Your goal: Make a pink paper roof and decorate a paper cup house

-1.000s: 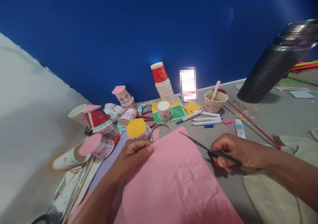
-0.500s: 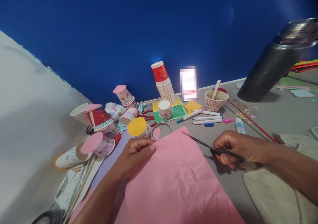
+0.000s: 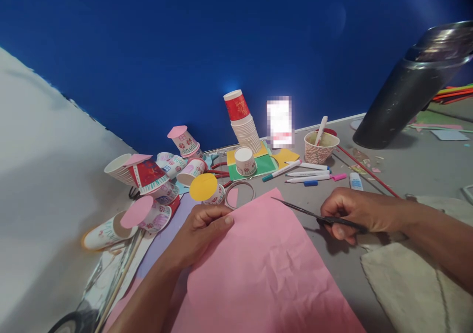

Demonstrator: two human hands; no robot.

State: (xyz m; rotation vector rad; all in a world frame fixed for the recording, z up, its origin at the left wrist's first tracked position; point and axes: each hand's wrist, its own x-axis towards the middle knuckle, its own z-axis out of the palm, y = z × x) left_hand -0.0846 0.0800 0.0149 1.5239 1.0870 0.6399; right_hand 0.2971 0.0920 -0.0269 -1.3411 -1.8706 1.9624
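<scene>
A large, creased sheet of pink paper slants across the front of the table. My left hand pinches its upper left edge between thumb and fingers. In my right hand is a pair of dark scissors, gripped by the handles. The blades point left and lie over the paper's upper right corner; I cannot tell whether they are parted. Just beyond the paper's top edge lies a ring. Beside it a paper cup with a yellow disc lies tipped over.
Decorated paper cups crowd the left. Behind stands a tall cup stack. Several markers, a glue tube and a patterned cup lie centre right. A black flask and a beige cloth are at right.
My right hand and the scissors have shifted slightly to the right and up. My left hand keeps its hold on the paper, almost unmoved.
</scene>
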